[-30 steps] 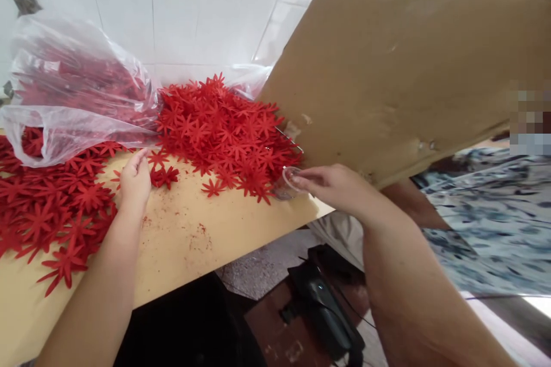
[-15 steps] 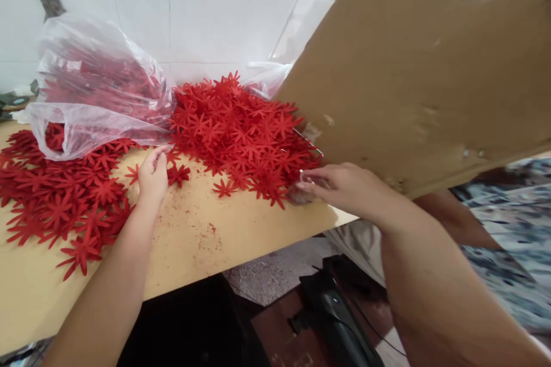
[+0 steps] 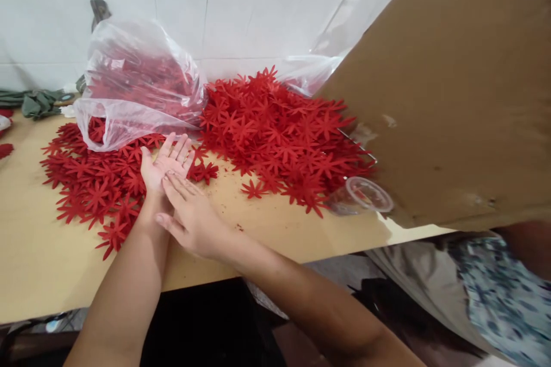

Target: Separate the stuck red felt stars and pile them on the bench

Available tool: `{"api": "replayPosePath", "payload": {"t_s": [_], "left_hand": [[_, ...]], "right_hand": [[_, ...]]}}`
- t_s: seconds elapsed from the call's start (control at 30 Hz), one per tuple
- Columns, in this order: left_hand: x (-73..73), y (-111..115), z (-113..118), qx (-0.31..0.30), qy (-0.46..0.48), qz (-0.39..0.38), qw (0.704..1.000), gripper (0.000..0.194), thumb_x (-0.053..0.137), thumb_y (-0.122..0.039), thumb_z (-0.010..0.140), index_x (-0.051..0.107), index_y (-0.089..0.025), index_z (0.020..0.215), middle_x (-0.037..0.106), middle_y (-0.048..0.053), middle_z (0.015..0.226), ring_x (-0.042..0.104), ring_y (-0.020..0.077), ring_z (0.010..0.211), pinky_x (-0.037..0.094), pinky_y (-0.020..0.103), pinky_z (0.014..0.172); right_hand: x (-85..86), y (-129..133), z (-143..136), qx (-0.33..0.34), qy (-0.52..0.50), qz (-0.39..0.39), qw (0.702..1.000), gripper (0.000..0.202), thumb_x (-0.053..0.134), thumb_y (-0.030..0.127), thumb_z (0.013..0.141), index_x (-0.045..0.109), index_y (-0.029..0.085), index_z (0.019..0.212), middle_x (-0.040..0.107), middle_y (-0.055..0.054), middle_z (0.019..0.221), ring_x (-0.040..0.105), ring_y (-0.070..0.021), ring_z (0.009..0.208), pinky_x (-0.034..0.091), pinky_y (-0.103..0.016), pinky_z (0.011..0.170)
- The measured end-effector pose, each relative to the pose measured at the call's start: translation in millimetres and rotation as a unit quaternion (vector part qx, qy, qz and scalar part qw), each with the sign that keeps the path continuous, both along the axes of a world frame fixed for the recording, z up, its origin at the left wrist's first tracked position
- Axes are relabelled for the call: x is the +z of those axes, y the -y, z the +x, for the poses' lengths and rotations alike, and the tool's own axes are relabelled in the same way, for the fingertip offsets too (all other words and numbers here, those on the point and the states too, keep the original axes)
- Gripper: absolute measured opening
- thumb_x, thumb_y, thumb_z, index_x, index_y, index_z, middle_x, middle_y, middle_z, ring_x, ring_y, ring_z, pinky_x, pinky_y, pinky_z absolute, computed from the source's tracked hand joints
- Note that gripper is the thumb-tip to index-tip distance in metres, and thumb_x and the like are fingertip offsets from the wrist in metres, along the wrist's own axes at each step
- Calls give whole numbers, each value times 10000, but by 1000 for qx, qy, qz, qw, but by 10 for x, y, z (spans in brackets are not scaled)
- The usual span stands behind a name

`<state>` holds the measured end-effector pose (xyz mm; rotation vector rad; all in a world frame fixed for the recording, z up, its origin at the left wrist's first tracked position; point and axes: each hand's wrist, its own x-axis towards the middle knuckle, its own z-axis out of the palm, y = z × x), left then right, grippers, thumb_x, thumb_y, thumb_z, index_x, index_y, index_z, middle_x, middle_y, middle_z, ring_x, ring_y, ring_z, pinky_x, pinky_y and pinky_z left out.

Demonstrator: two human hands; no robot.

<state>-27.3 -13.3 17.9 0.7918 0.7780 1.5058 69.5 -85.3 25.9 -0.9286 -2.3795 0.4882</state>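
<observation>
My left hand [image 3: 166,166] is turned palm up with its fingers spread, above the table between two heaps of red flower-shaped cutouts. My right hand [image 3: 193,215] lies with straight fingers across the left palm, fingertips touching it. Neither hand shows anything held. One heap of red cutouts [image 3: 92,183] spreads to the left, beside my left forearm. A taller heap of red cutouts [image 3: 267,132] rises to the right of the hands. A clear plastic cup [image 3: 368,195] lies on its side at that heap's right edge.
A translucent plastic bag [image 3: 142,80] of red pieces stands behind the left heap. A large cardboard sheet [image 3: 451,92] leans at the right, with a person in patterned clothing [image 3: 512,292] beyond it. Dark green cloth [image 3: 41,104] lies far left. White tiled wall [image 3: 253,11] closes the back.
My right hand has left the clear plastic cup and moved left onto my left palm. The left hand has opened and turned palm up. The camera view has shifted left.
</observation>
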Motion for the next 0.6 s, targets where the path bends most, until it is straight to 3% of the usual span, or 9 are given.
{"api": "replayPosePath", "payload": {"t_s": [0.1, 0.17, 0.23, 0.3, 0.43, 0.6], "left_hand": [[-23, -79, -63, 22, -5, -12, 1000, 703, 127, -656, 788, 535, -197, 1133, 543, 111, 1271, 522, 198, 1159, 471, 348, 879], [-44, -113, -46, 43, 22, -49, 998, 632, 191, -602, 807, 563, -163, 1070, 573, 126, 1229, 561, 195, 1107, 478, 321, 860], [-62, -126, -12, 66, 55, -77, 993, 524, 271, -527, 816, 583, -145, 992, 615, 128, 1162, 603, 184, 1032, 482, 297, 832], [-71, -122, 22, 95, 68, -88, 989, 403, 349, -448, 807, 591, -147, 922, 660, 109, 1067, 635, 166, 948, 483, 281, 798], [-69, -110, 72, 138, 28, -91, 986, 254, 428, -340, 770, 592, -154, 824, 698, 66, 881, 657, 142, 814, 475, 256, 724], [-62, -120, 102, 150, -33, -76, 985, 230, 430, -328, 759, 579, -155, 786, 690, 50, 791, 650, 131, 734, 465, 239, 653]], "right_hand": [[102, -144, 238, 25, -34, -16, 999, 412, 405, 354, 856, 567, 130, 1161, 557, -146, 1244, 487, -228, 1191, 387, -419, 997], [113, -345, 401, -41, -41, -7, 998, 351, 455, 327, 834, 597, 168, 1113, 617, -119, 1153, 544, -221, 1099, 412, -420, 950], [44, -563, 515, -102, 15, 31, 994, 394, 568, 313, 760, 594, 153, 1119, 601, -136, 1165, 512, -263, 1115, 373, -452, 961], [-79, -734, 569, -112, 106, 40, 987, 454, 627, 291, 701, 592, 126, 1121, 583, -159, 1175, 489, -292, 1117, 346, -462, 966], [-269, -855, 528, -119, 164, 69, 977, 486, 580, 365, 734, 578, 90, 1135, 543, -186, 1197, 430, -313, 1132, 320, -461, 964], [-204, -851, 337, -126, 161, 87, 975, 566, 600, 451, 707, 555, 123, 1166, 537, -177, 1175, 391, -338, 1099, 336, -460, 913]]}}
